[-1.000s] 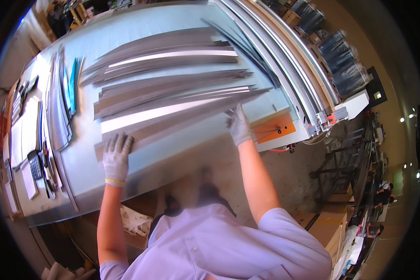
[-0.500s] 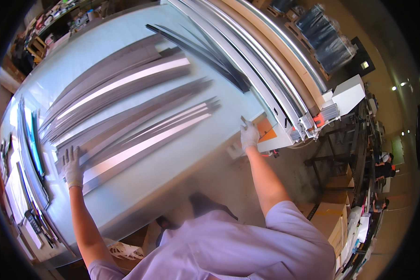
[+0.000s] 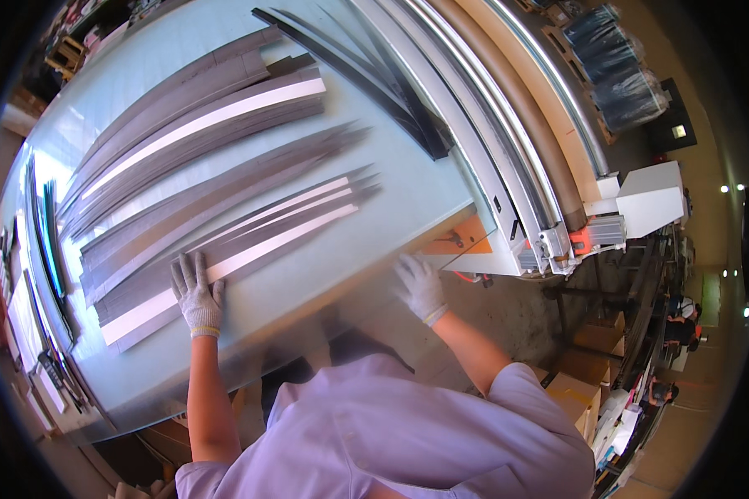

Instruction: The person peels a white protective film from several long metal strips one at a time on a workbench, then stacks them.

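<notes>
My left hand (image 3: 197, 295), in a pale work glove, lies with fingers stretched out on the nearest bundle of long dark grey strips (image 3: 146, 299), some with white faces. The bundle runs slantwise over the pale glass-like tabletop (image 3: 324, 258), its far-right ends fanned into points. My right hand (image 3: 422, 284), gloved the same way, hovers by the table's front edge with its fingers apart and slightly blurred. It holds nothing that I can see. Just beyond it is an orange panel (image 3: 466, 239) at the table's corner.
Farther bundles of grey strips (image 3: 216, 195) lie behind. Two long black bars (image 3: 391, 100) cross toward a machine with metal rollers (image 3: 508, 116) along the right side. Thin strips and tools (image 3: 54, 366) lie at the left end. Cardboard boxes (image 3: 574, 391) stand on the right; people are far off.
My left hand has moved right along the near bundle, from its left end toward its middle. My right hand has come back left from the orange panel. The whole view has shifted slightly.
</notes>
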`<action>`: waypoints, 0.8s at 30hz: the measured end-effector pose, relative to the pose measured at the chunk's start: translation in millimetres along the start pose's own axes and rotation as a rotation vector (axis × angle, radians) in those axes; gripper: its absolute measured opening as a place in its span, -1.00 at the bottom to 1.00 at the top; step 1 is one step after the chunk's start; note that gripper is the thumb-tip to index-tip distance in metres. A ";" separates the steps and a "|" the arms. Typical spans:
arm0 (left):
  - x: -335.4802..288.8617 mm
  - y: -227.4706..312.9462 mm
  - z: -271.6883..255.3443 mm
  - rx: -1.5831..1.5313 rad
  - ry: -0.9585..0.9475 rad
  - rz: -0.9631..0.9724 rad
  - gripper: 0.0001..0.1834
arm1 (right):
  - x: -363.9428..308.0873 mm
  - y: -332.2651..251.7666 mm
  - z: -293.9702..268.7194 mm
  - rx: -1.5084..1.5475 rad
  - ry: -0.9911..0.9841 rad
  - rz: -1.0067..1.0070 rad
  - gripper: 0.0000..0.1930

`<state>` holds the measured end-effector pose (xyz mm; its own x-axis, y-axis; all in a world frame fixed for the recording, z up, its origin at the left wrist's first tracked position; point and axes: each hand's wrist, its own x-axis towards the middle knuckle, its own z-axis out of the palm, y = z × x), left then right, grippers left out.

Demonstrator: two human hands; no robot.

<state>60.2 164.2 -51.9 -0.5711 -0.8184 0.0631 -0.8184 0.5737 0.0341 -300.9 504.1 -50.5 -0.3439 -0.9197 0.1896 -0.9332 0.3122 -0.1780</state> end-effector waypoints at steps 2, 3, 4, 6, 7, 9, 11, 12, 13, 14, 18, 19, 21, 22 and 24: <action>-15.4 4.0 1.4 0.009 -0.008 -0.017 -0.16 | -9.1 -5.7 -10.3 0.004 -0.024 -0.077 -0.56; -21.9 6.1 1.1 0.010 -0.015 -0.028 -0.16 | -13.0 -6.5 -12.8 0.007 -0.039 -0.097 -0.55; -27.6 7.3 1.1 0.011 -0.023 -0.039 -0.16 | -16.5 -6.9 -13.6 0.011 -0.055 -0.116 -0.55; -35.0 9.5 -1.7 -0.008 -0.003 -0.036 -0.17 | -29.1 0.8 0.8 -0.018 -0.077 -0.172 -0.57; -38.9 10.1 -2.7 -0.019 0.008 -0.036 -0.17 | -36.7 4.5 8.2 -0.032 -0.088 -0.201 -0.59; -47.9 12.5 -4.3 -0.033 0.009 -0.068 -0.17 | -43.5 6.5 9.6 -0.027 -0.118 -0.236 -0.65; -60.5 13.3 -5.2 -0.040 0.005 -0.087 -0.16 | -43.2 8.5 6.1 0.012 -0.108 -0.237 -0.70; -67.4 12.4 -5.1 -0.039 0.005 -0.091 -0.16 | -33.3 10.3 1.2 0.047 -0.078 -0.222 -0.72; -75.0 11.3 -5.1 -0.039 0.004 -0.096 -0.15 | -22.5 11.6 -1.1 0.083 -0.049 -0.208 -0.74; -80.8 12.8 -6.0 -0.068 -0.005 -0.088 -0.14 | -17.2 16.4 6.2 0.016 0.034 -0.072 -0.77; -102.5 15.1 -23.3 -0.049 -0.136 -0.082 -0.17 | 33.4 32.3 6.8 -0.035 0.182 0.267 -0.85; -107.4 13.8 -23.7 -0.056 -0.137 -0.079 -0.18 | 38.5 40.7 14.8 -0.048 0.215 0.303 -0.85; -117.0 12.8 -23.0 -0.069 -0.141 -0.077 -0.19 | 44.5 42.7 21.8 -0.050 0.262 0.358 -0.85; -120.4 12.3 -23.2 -0.067 -0.149 -0.078 -0.17 | 44.3 41.8 25.4 -0.042 0.278 0.384 -0.84; -124.7 12.7 -24.7 -0.082 -0.112 -0.084 -0.15 | 45.7 27.6 25.8 0.070 0.307 0.431 -0.83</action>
<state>122.6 274.4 -34.8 -0.5082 -0.8595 -0.0553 -0.8582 0.5000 0.1161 -339.7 464.5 -71.7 -0.7193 -0.5963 0.3565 -0.6947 0.6201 -0.3645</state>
